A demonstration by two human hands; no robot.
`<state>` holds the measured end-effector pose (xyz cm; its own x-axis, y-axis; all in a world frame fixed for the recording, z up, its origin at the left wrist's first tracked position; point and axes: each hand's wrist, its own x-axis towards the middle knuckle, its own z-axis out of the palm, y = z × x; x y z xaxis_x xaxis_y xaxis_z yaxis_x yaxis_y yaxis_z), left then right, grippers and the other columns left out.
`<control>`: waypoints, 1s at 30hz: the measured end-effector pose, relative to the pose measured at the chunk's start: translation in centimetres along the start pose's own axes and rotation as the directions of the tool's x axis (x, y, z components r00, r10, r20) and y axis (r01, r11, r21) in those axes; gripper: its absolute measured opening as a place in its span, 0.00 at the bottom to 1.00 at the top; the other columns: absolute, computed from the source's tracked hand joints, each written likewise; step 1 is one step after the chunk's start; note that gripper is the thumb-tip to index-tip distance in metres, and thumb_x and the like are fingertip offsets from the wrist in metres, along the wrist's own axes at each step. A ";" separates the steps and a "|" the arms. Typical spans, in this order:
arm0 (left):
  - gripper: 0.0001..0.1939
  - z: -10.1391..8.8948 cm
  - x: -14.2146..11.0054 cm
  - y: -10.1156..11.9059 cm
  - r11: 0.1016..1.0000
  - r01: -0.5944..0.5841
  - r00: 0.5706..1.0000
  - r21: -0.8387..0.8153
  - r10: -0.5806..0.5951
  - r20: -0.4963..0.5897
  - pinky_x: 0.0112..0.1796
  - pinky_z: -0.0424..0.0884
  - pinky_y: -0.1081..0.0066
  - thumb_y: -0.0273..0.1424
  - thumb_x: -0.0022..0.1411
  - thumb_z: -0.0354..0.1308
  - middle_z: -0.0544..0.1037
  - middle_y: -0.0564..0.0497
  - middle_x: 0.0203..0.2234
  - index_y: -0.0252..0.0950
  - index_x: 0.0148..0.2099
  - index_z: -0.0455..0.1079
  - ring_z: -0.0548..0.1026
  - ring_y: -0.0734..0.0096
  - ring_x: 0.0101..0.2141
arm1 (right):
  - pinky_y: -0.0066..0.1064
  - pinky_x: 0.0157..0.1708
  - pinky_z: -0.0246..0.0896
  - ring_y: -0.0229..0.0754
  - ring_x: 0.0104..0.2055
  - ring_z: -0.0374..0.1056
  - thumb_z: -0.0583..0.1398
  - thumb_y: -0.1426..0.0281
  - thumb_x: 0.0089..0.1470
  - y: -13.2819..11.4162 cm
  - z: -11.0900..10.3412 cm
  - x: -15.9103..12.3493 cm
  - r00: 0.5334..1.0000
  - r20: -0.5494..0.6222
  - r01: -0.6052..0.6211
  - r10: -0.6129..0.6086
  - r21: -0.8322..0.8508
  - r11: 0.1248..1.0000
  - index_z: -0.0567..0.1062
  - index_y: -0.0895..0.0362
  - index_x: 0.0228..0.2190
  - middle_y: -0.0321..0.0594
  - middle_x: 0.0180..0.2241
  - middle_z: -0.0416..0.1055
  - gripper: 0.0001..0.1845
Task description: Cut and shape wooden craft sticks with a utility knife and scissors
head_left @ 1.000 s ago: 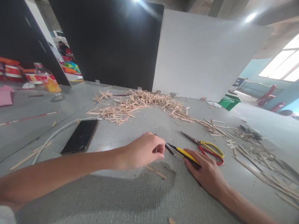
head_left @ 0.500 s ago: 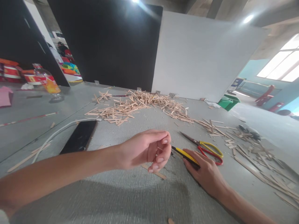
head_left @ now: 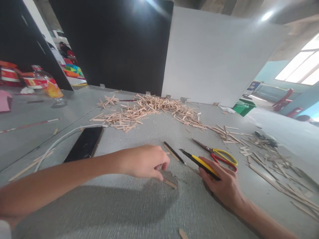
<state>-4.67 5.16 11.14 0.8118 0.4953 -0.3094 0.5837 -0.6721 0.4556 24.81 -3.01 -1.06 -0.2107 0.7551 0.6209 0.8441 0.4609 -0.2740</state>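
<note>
Short of the far edge of the worktop (head_left: pixel 154 133), the left hand (head_left: pixel 144 162), half-curled at a flat tan wooden stick (head_left: pixel 170 184), risked cuts if the yellow-black plastic cutter (head_left: pixel 199 163) gripped by the right hand (head_left: pixel 223 178) slipped.

Grey tabletop (head_left: pixel 159 131) with scissors (head_left: pixel 211 151), a black pen (head_left: pixel 174 153), a phone (head_left: pixel 84 143), a bottle (head_left: pixel 52 89) and scattered wooden sticks (head_left: pixel 154 104).

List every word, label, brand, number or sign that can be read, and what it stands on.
Nothing is legible.
Wooden craft stick by the left hand: mark, too small to read.
Plastic bottle: label, too blurred.
Red-and-white tub: any print too blurred.
Blue panel, right background: too blurred.
Utility knife: no readable text.
</note>
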 end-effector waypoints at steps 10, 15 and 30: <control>0.06 1.9 1.8 -1.6 0.996 0.020 0.988 0.089 -0.033 0.154 0.34 0.63 0.71 0.23 0.63 0.66 0.77 0.49 0.37 0.35 0.35 0.73 0.76 0.62 0.42 | 0.26 0.23 0.66 0.35 0.22 0.69 0.57 0.73 0.67 -0.6 -0.8 0.2 0.978 0.118 0.152 -0.174 0.174 0.973 0.72 0.56 0.58 0.38 0.32 0.79 0.19; 0.05 2.1 2.1 -2.5 0.999 -0.025 0.989 0.028 0.021 0.145 0.34 0.62 0.71 0.22 0.65 0.59 0.75 0.50 0.36 0.37 0.36 0.69 0.73 0.63 0.41 | 0.28 0.20 0.56 0.36 0.22 0.63 0.54 0.76 0.69 -1.2 -2.0 1.1 0.906 0.255 0.272 -0.337 0.258 0.927 0.69 0.56 0.63 0.34 0.27 0.71 0.23; 0.08 1.9 3.8 -3.5 0.975 0.016 0.978 -0.221 0.031 0.208 0.28 0.59 0.72 0.30 0.71 0.54 0.71 0.53 0.26 0.36 0.38 0.71 0.67 0.71 0.27 | 0.29 0.22 0.56 0.35 0.23 0.65 0.56 0.73 0.71 -1.1 -2.9 1.3 0.875 0.358 0.280 -0.326 0.173 0.944 0.69 0.54 0.64 0.34 0.30 0.73 0.22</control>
<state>-3.60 8.38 6.82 0.8156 0.3488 -0.4616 0.5780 -0.5259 0.6240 25.04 -3.86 2.18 -0.6357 0.6777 0.3697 0.6526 0.7276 -0.2116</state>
